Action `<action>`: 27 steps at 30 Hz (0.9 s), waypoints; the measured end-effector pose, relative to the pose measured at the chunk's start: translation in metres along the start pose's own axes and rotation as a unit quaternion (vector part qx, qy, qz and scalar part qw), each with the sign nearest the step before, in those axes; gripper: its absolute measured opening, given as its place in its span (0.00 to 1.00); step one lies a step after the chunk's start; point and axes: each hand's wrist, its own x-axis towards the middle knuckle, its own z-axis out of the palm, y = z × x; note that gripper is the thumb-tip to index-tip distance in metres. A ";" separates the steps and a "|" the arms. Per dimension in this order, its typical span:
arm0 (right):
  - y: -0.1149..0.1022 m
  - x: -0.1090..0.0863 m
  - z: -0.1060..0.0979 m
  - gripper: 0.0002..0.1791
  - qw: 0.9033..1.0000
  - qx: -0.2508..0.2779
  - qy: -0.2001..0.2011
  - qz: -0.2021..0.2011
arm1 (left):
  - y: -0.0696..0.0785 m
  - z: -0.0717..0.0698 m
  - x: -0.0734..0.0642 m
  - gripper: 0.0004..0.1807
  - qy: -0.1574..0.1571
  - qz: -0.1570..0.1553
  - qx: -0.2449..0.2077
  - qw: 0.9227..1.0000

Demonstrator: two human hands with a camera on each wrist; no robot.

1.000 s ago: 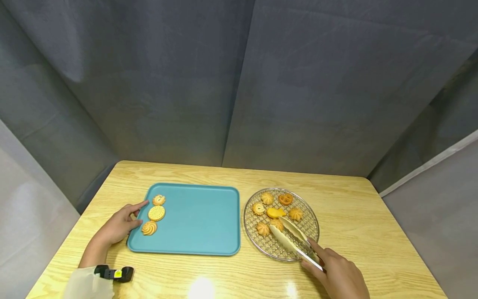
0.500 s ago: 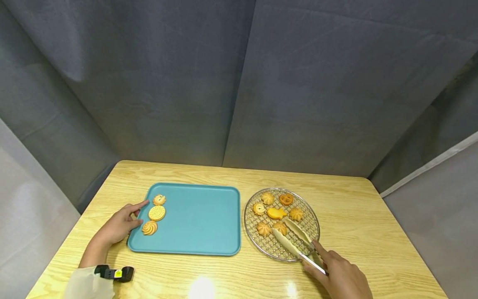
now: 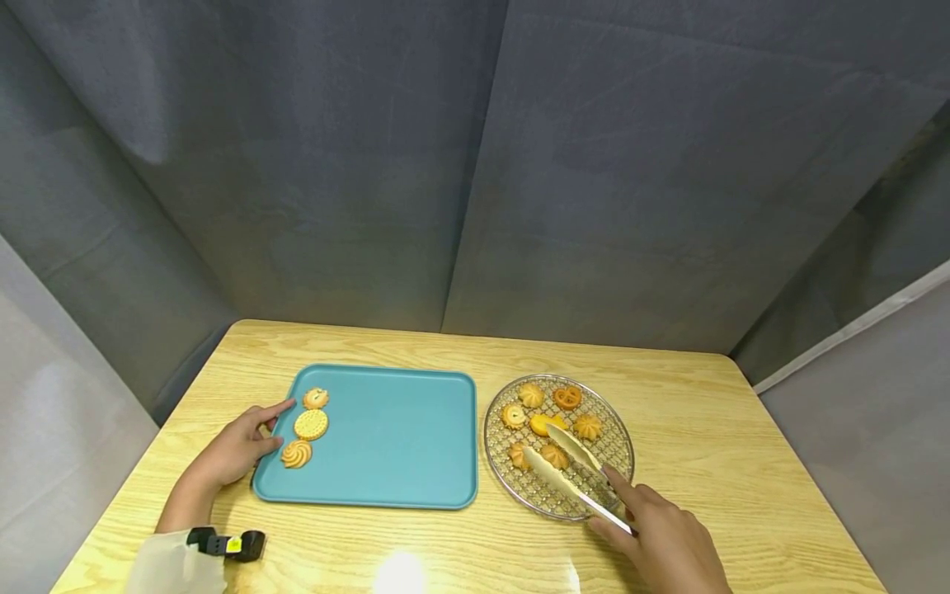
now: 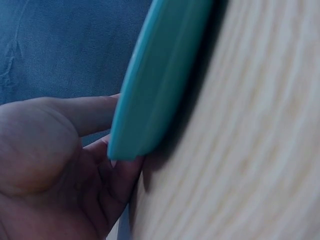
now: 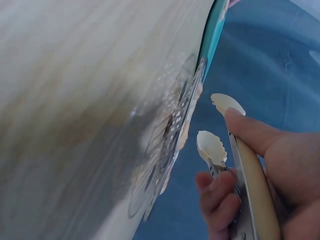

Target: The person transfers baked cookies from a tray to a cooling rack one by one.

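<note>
A grey curtain hangs behind the wooden worktop. Toward the worktop's left edge lies a blue tray, with three biscuits along its left side; the left hand pinches the rim there. Toward the right edge is a round wire rack, bearing a fish-shaped biscuit near its middle and six others around. The right hand is curled round the tongs, whose ends are spread above the rack, with nothing between. I judge the biscuits light, stiff and rather brittle. The fish is better taken softly across its wide body, not by the narrow tail; a hard squeeze may crumble it.
</note>
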 end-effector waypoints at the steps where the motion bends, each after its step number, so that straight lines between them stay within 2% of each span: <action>1: -0.003 0.001 0.000 0.43 1.000 0.000 0.006 -0.007 | 0.000 0.000 0.000 0.33 0.000 -0.001 0.000 1.000; 14: -0.038 0.023 0.009 0.41 0.995 -0.013 0.042 -0.094 | 0.003 -0.001 -0.001 0.33 0.000 -0.002 0.001 1.000; 24: -0.067 0.042 0.021 0.40 0.987 -0.034 0.050 -0.147 | 0.002 -0.001 -0.001 0.33 0.002 0.001 0.001 1.000; 27: -0.076 0.048 0.025 0.40 0.987 -0.028 0.037 -0.154 | 0.002 -0.001 -0.001 0.33 0.000 0.004 -0.005 1.000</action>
